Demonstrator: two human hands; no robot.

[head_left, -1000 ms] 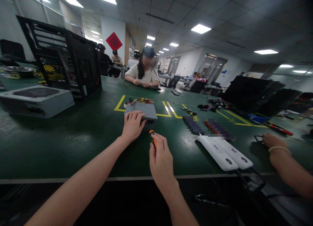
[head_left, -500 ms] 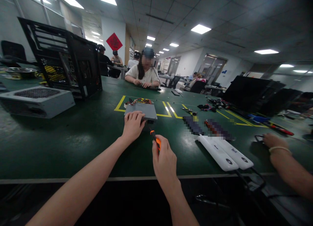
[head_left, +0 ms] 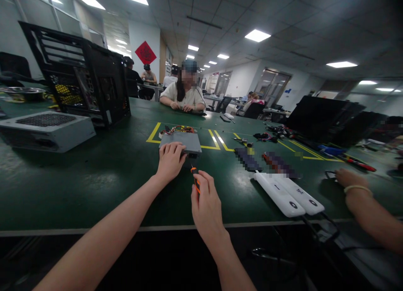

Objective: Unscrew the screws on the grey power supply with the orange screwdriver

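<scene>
A grey metal computer power supply [head_left: 190, 143] lies on the green table, with bundled coloured wires [head_left: 179, 130] at its far side. My left hand [head_left: 171, 160] grips its near left part, fingers over the top and thumb at the front face. Just in front of the box, my right hand [head_left: 207, 203] is closed around an orange and black screwdriver [head_left: 194, 173]. Its thin shaft points up toward the front face of the power supply. Whether the tip touches the box I cannot tell.
At left stand a larger power supply [head_left: 50, 131] and an open black computer case [head_left: 94, 77]. White power banks [head_left: 280, 194] and blurred-out phones [head_left: 248, 159] lie at right, near another person's hand [head_left: 351, 177]. Someone sits across the table [head_left: 126, 186].
My right hand has shifted slightly left with the screwdriver, whose handle now sits more upright. My left hand stays on the power supply. The whole view has moved a little.
</scene>
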